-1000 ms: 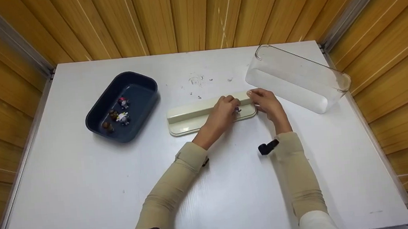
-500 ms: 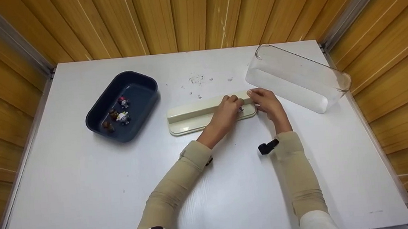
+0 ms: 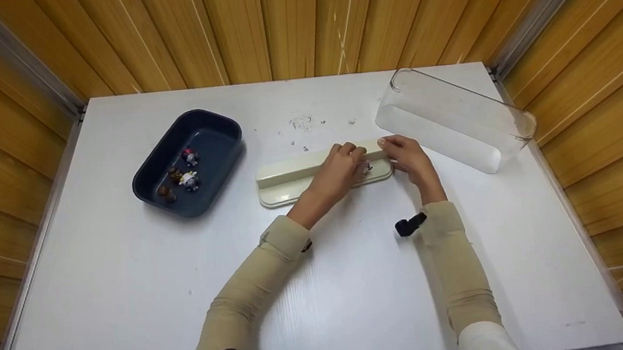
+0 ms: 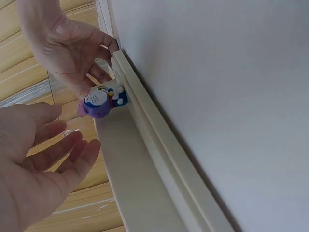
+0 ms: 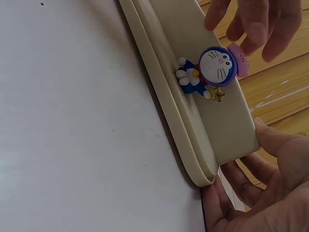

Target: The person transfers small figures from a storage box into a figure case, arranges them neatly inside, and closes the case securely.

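Note:
A small blue-and-white cat figurine [image 5: 215, 67] with a purple-pink hat and a gold star sits upright on the step of a long cream stepped stand [image 3: 287, 191], near its right end. My left hand [image 3: 336, 173] hovers just left of the figurine. In the left wrist view its fingers are loosely spread, apart from the figurine [image 4: 99, 104], with nothing in them. My right hand [image 3: 411, 158] grips the stand's right end; in the right wrist view the thumb lies at the upper corner and the fingers are bent around the end below.
At the left stands a dark blue bin [image 3: 145, 175] with several small figurines [image 3: 189, 180] inside. A clear plastic container [image 3: 453, 117] lies at the back right, angled. Dark scuff marks spot the white table [image 3: 357, 306] behind the stand. Wood-patterned panels [image 3: 287, 25] enclose the back and sides.
My left hand first shifts slightly right with the figurine, then lets go and draws back left. The figurine stays on the stand. My right hand keeps its place at the end.

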`<state>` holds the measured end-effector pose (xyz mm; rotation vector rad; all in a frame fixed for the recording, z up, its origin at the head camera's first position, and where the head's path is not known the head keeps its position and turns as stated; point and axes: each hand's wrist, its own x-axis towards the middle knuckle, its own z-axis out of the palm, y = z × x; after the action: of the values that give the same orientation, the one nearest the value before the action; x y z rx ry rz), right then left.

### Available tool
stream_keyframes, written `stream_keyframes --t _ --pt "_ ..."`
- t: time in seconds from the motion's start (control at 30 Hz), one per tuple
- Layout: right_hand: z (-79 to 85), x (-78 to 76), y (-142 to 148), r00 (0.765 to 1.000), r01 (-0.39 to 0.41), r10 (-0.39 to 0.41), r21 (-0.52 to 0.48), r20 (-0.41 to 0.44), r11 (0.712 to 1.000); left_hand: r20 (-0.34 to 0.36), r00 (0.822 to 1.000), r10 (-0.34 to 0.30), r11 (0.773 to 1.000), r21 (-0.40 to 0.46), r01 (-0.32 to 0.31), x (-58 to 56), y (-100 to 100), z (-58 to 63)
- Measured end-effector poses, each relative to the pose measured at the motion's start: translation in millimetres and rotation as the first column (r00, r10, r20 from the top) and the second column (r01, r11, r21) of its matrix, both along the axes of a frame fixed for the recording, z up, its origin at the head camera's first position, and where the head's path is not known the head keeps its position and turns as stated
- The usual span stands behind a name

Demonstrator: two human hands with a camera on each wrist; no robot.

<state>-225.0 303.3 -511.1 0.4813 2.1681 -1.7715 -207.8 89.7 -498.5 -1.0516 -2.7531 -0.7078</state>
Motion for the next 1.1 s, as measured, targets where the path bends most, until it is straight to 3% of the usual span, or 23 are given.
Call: stream_keyframes --t 0.13,0.27,0.37,0.53,0.67,0.73,0.9,0.93,1.1 --pt "-6.7 -0.3 1.3 1.000 0.006 -0.005 0.023 -0.016 1.000 0.018 0.999 0.034 0.998 -0.061 -0.033 -1.2 -24.0 9.7" --pt "-11.9 -1.3 2.0 0.999 0.006 -0.005 0.029 -0.033 1.000 0.057 0.993 0.102 0.982 -0.167 -0.092 -6.7 -60.3 20.5" --pt "-13.5 -1.8 2.3 0.999 0.011 -0.010 0.030 -0.030 0.999 0.061 0.988 0.143 0.966 -0.227 -0.126 -12.3 -93.6 27.6" --pt "-12.6 -0.1 2.0 0.999 0.016 -0.015 0.035 -0.033 0.999 0.053 0.979 0.196 0.952 -0.248 -0.177 -22.7 -153.9 36.5" --pt "-11.0 1.3 1.3 0.999 0.018 -0.017 0.026 -0.047 0.999 0.099 0.961 0.257 0.938 -0.264 -0.224 -32.0 -201.3 44.6" --pt "-1.5 4.7 -2.0 0.999 0.010 -0.009 0.021 -0.037 1.000 0.142 0.947 0.287 0.927 -0.290 -0.238 -36.8 -224.6 48.3" --pt "3.2 5.0 -2.8 1.000 0.008 -0.008 0.002 -0.010 1.000 0.254 0.911 0.326 0.902 -0.371 -0.219 -48.5 -271.0 50.9" --pt "-2.2 2.5 -0.8 1.000 0.015 -0.015 -0.002 -0.014 1.000 0.272 0.906 0.325 0.901 -0.380 -0.210 -50.4 -276.3 49.9" --pt "-12.4 -1.5 1.6 0.999 0.014 -0.013 0.016 -0.036 1.000 0.299 0.906 0.299 0.900 -0.405 -0.164 -61.7 -290.7 41.1"
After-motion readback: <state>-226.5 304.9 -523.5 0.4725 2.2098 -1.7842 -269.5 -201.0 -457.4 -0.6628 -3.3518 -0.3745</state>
